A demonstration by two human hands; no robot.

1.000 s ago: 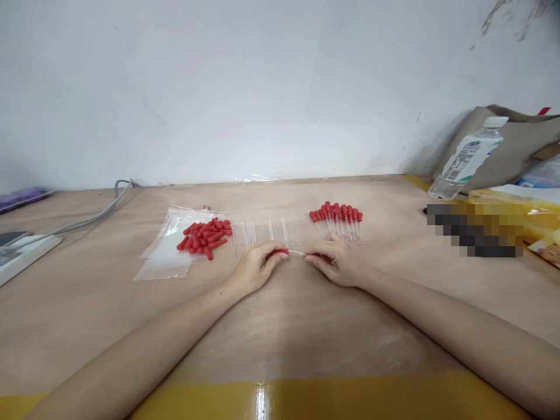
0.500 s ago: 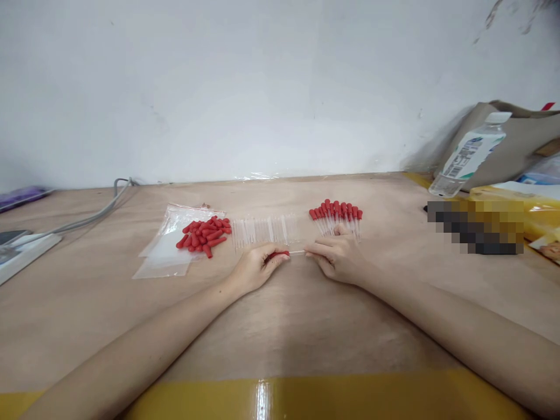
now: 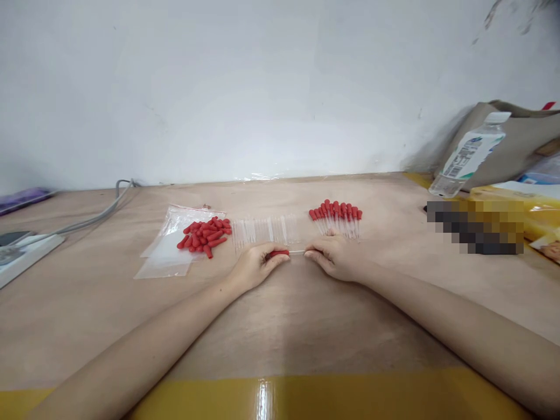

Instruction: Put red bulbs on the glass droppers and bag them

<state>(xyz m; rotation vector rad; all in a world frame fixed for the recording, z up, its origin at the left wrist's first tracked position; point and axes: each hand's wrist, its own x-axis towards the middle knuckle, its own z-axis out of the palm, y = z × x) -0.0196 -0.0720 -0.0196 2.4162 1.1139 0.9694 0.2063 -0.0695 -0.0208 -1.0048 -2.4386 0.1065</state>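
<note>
My left hand (image 3: 256, 265) pinches a red rubber bulb (image 3: 279, 253) and my right hand (image 3: 336, 258) pinches the clear glass tube (image 3: 297, 252) that joins it; both hands rest on the wooden table (image 3: 280, 315) at its middle. Just behind the left hand lies a row of bare clear tubes (image 3: 265, 230). A heap of loose red bulbs (image 3: 205, 235) sits to the left on clear plastic bags (image 3: 168, 251). Behind my right hand lies a fan of finished droppers with red bulbs (image 3: 336, 217).
A grey cable (image 3: 94, 217) and a white power strip (image 3: 24, 254) lie at the far left. At the right stand a tilted plastic water bottle (image 3: 468, 153), a beige bag (image 3: 520, 146) and yellow packaging (image 3: 536, 213). Yellow tape (image 3: 306, 399) edges the table front.
My right hand's fingers, spread half a second ago, have closed on the tube again. The left hand and the dropper between the hands have hardly moved.
</note>
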